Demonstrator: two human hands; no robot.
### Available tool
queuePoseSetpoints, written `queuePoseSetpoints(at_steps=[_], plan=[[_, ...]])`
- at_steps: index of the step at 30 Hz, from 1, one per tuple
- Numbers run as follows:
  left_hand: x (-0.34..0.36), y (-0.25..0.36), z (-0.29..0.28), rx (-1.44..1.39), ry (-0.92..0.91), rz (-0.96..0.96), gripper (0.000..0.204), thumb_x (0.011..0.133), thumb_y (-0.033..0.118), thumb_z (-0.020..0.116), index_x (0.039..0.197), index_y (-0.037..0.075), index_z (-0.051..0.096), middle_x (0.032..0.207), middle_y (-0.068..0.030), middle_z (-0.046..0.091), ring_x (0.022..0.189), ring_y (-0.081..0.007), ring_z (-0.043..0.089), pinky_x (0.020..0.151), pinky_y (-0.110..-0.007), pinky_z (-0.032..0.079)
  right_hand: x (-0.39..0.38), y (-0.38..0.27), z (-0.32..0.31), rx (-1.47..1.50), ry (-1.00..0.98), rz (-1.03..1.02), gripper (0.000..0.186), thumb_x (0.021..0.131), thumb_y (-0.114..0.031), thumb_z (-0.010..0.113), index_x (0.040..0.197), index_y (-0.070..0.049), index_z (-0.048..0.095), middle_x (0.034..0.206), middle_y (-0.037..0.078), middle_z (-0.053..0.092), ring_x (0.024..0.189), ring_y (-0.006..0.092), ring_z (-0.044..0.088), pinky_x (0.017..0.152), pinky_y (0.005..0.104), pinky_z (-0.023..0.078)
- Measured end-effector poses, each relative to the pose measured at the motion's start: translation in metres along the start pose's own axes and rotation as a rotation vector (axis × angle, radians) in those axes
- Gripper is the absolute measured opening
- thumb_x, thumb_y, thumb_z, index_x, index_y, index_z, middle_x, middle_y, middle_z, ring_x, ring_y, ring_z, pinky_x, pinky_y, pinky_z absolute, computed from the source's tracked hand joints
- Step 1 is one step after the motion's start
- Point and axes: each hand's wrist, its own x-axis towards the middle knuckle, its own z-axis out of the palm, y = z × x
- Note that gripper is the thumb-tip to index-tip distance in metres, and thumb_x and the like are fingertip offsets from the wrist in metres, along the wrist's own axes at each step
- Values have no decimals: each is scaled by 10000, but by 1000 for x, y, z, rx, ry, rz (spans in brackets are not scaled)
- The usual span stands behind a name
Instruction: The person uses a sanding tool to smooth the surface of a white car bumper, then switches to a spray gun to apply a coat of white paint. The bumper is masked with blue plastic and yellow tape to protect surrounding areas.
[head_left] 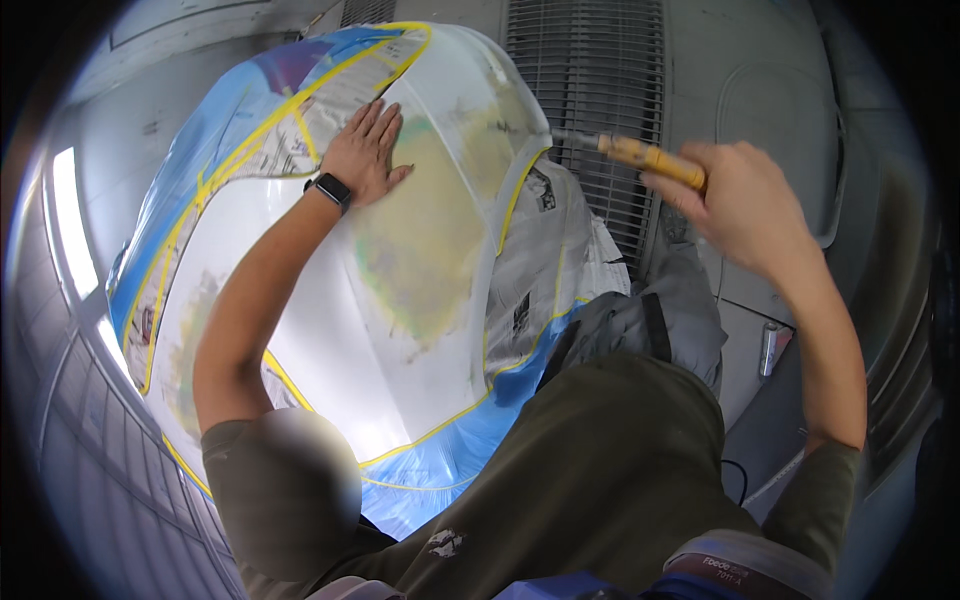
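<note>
visibly printed paper (282,152), yellow-handled tool (652,159) held

Left hand (362,158) palm down, splayed flat; right hand (742,205) curled in grip.

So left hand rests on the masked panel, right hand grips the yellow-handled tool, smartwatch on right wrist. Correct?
Wrong wrist: the smartwatch is on the left, per the head view. The left hand rests on the masked panel and the right hand grips the yellow-handled tool.
</note>
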Motion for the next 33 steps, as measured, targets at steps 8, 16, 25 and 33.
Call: queuePoseSetpoints(at_steps=[8, 16, 25, 33], plan=[[77, 36, 27, -3, -156, -60, 918, 1000, 604, 460, 1607, -65, 293, 1702, -196, 292, 1600, -330, 214, 1318, -435, 126, -30, 39, -11, 71, 8, 263, 404, 949, -427, 740, 913, -26, 775, 710, 207, 677, 702, 396, 683, 732, 518, 548], [172, 103, 88, -31, -247, -125, 983, 969, 604, 535, 1631, -55, 230, 1718, -227, 234, 1607, -368, 174, 1315, -474, 84, -48, 51, 17, -90, -214, 297, 492, 959, -518, 693, 904, -38, 784, 760, 186, 717, 819, 411, 719, 783, 509, 578], [254, 177, 139, -44, -536, 477, 891, 996, 622, 447, 1642, 26, 304, 1728, -112, 282, 1614, -291, 182, 1315, -441, 86, 28, 48, 16, -26, -252, 477, 513, 969, -549, 665, 872, -56, 769, 782, 186, 720, 854, 410, 709, 787, 521, 560], [380, -26, 155, -238, -273, 230, 890, 1011, 624, 447, 1604, -31, 340, 1696, -178, 324, 1567, -365, 287, 1293, -481, 186, 184, 43, -33, 20, -209, 458, 500, 967, -519, 682, 842, -39, 747, 742, 208, 693, 776, 442, 680, 718, 548, 541]])
